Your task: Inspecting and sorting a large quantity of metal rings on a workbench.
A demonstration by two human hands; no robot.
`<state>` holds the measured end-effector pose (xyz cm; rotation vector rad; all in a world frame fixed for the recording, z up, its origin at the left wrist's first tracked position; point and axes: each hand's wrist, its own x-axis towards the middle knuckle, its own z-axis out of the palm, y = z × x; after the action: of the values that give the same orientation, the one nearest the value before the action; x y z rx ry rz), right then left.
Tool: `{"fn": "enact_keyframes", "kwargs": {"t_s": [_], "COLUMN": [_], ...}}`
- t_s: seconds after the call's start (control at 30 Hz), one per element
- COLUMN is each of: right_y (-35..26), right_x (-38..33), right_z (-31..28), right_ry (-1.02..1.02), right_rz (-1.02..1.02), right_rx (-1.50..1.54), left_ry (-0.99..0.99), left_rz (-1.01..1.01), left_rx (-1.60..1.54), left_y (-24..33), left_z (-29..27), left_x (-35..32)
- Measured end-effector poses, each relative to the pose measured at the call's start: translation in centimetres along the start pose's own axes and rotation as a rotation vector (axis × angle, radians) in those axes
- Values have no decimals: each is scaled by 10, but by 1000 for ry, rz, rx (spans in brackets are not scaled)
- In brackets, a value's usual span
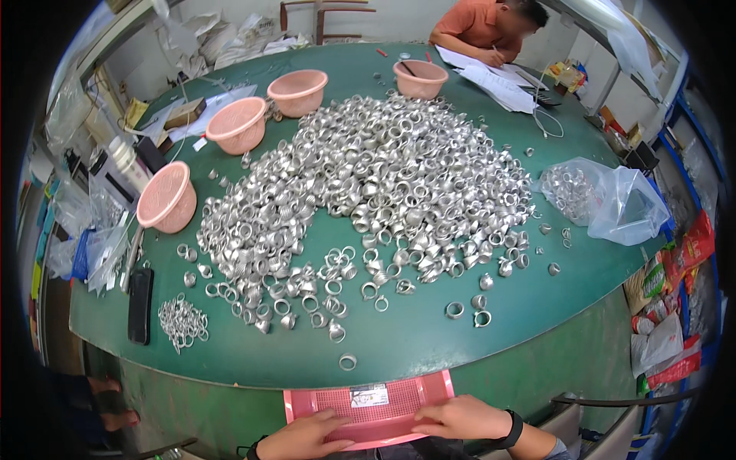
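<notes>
A pink plastic basket [326,400] with a mesh bottom and a white label lies tilted at the table's near edge, close to my body. My left hand [305,437] grips its near left side, fingers reaching over the rim. On the right side, my right hand [464,418] holds the rim, with its fingertips over the inside. Beyond the basket, a large heap of silvery metal ring fittings [399,161] spreads over the green table [414,337]. One loose metal ring [348,362] lies nearest the basket.
Several pale pink bowls, one a round basket [167,198], stand around the heap. A black phone [140,307] and a small pile of thin rings [183,322] lie at left. Clear plastic bags [625,203] rest at right. Across the table a person [479,31] writes on papers [498,86].
</notes>
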<state>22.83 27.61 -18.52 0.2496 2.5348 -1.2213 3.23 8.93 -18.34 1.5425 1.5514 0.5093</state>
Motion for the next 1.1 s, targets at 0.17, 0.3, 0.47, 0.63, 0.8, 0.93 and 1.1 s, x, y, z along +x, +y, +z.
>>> {"fn": "enact_keyframes", "kwargs": {"t_s": [0.17,0.3,0.47,0.63,0.8,0.93,1.1], "right_y": [-1,0,2,4,-15,-24,-22], "right_x": [4,8,7,7,13,18,12], "right_z": [-20,-13,8,33,30,25,18], "right_ry": [158,356,334,417,392,409,427], "right_rz": [30,-145,75,60,53,0,16], "right_rx": [798,664,461,1092,1225,1329,1469], "left_ry": [105,-26,32,279,229,285,359], "left_rz": [59,-47,-178,-277,-237,-167,-130], "left_rx": [-311,-394,-167,-784,-1215,-1466,-1306], "left_y": [8,19,9,7,16,17,24], "left_z": [-13,-3,9,25,22,28,25], "left_x": [34,63,69,60,54,50,44]}}
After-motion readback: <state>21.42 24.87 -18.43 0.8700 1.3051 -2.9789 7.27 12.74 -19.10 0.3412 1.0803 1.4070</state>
